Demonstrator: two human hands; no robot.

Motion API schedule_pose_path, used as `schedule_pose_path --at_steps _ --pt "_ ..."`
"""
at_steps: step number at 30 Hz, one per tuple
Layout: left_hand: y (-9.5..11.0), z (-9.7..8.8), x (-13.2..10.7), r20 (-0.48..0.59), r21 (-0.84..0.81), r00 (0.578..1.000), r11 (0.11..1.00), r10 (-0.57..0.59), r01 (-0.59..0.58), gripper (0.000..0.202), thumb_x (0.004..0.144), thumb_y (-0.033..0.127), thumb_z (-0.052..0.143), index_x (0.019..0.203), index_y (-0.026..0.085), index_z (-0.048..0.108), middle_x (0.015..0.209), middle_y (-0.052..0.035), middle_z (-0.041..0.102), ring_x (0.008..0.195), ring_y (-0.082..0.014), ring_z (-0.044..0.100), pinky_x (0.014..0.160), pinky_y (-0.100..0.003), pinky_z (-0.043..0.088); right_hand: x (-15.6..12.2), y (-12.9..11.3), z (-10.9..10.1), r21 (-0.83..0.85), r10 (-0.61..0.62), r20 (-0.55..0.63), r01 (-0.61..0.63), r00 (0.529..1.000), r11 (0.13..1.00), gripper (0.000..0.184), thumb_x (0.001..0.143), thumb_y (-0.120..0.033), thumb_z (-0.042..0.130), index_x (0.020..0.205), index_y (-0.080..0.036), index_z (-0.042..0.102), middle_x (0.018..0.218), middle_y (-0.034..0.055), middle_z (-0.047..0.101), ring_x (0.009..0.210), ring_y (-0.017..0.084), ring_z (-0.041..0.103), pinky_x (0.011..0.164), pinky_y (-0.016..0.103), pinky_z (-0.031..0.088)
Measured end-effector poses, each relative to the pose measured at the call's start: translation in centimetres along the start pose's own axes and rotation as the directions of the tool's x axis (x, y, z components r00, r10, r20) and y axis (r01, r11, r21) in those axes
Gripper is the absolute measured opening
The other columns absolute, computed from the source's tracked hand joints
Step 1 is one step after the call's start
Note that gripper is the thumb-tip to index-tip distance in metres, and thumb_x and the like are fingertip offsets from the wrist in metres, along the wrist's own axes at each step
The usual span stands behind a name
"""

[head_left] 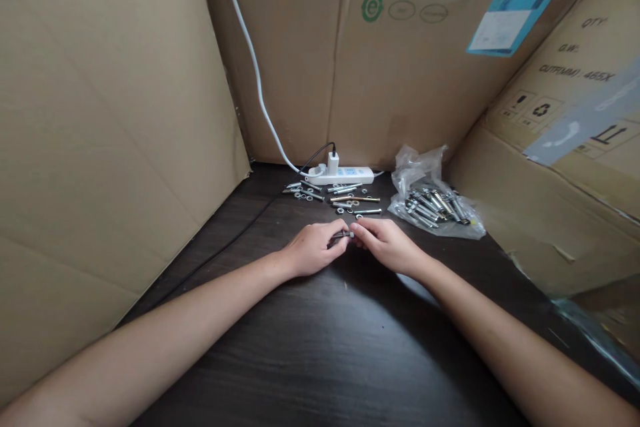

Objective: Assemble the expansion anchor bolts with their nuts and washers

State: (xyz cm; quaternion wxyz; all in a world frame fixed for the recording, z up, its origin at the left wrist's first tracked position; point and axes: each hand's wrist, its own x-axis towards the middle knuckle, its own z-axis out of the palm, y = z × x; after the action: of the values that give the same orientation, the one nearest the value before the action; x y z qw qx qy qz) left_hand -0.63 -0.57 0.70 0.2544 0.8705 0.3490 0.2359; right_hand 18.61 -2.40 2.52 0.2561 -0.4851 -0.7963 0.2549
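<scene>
My left hand rests on the dark wooden table with its fingers closed round a small metal bolt. My right hand meets it from the right, its fingertips pinched on the bolt's right end. Just beyond the hands lie several loose bolts, nuts and washers. To the right of those, a clear plastic bag holds several more bolts.
A white power strip with a plugged-in adapter and a white cable lies at the back. Large cardboard boxes wall in the table at the left, back and right. A black cable runs along the left.
</scene>
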Motion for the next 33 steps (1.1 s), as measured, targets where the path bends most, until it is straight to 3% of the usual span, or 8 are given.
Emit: schedule_pose_path --at_steps 4,10,19,24,27,33 --pt "0.1 0.0 0.0 0.003 0.009 1.0 1.0 -0.001 0.001 0.015 0.089 0.032 0.041 0.087 0.021 0.052 0.07 0.0033 0.054 0.061 -0.0121 0.049 0.059 -0.022 0.034 0.0 0.4 0.3 0.027 -0.002 -0.009 0.003 1.0 1.0 0.04 0.095 -0.04 0.033 0.07 -0.018 0.054 0.066 0.0009 0.058 0.061 0.013 0.053 0.06 0.025 0.039" --pt "0.0 -0.1 0.0 -0.008 0.081 0.999 0.996 -0.041 0.041 0.014 0.088 0.032 0.043 0.089 0.022 0.053 0.073 0.0017 0.058 0.065 -0.0143 0.054 0.059 -0.023 0.035 -0.3 0.8 1.5 0.086 -0.086 -0.093 0.094 0.992 0.992 0.022 0.093 -0.035 0.04 0.084 -0.019 0.053 0.072 -0.0005 0.056 0.064 0.013 0.052 0.062 0.024 0.041" --pt "-0.1 -0.2 0.0 0.039 0.121 0.999 0.992 0.022 -0.027 0.013 0.088 0.03 0.043 0.09 0.021 0.054 0.08 0.0003 0.061 0.071 -0.0152 0.056 0.064 -0.024 0.038 -0.6 1.6 2.5 -0.044 -0.032 -0.129 0.027 0.991 0.999 0.044 0.096 -0.04 0.029 0.062 -0.019 0.048 0.057 -0.0007 0.051 0.055 0.013 0.048 0.056 0.024 0.035" --pt "-0.2 -0.1 0.1 0.011 0.114 1.0 0.994 0.006 -0.007 0.012 0.088 0.03 0.045 0.089 0.021 0.053 0.073 0.0019 0.058 0.065 -0.0137 0.054 0.058 -0.023 0.035 -0.9 1.3 2.3 -0.064 -0.1 -0.175 0.09 0.979 0.994 0.014 0.09 -0.031 0.043 0.085 -0.02 0.052 0.072 -0.0004 0.057 0.065 0.014 0.052 0.063 0.024 0.038" --pt "-0.4 0.0 0.1 0.006 0.099 1.0 0.995 0.016 -0.016 0.011 0.088 0.028 0.045 0.089 0.021 0.053 0.076 0.0015 0.06 0.066 -0.0136 0.054 0.059 -0.023 0.037 -0.9 1.3 2.3 -0.09 -0.13 -0.161 0.117 0.978 0.989 0.009 0.088 -0.028 0.047 0.088 -0.021 0.051 0.073 -0.0005 0.056 0.065 0.014 0.051 0.063 0.025 0.039" --pt "-0.3 0.0 0.1 0.028 0.105 0.999 0.994 0.029 -0.032 0.014 0.088 0.029 0.046 0.096 0.022 0.055 0.083 0.0001 0.063 0.073 -0.0153 0.058 0.065 -0.024 0.04 -0.7 1.5 2.4 -0.123 -0.135 -0.123 0.12 0.983 0.985 0.035 0.095 -0.034 0.033 0.065 -0.02 0.044 0.063 0.0 0.05 0.06 0.014 0.048 0.06 0.026 0.035"
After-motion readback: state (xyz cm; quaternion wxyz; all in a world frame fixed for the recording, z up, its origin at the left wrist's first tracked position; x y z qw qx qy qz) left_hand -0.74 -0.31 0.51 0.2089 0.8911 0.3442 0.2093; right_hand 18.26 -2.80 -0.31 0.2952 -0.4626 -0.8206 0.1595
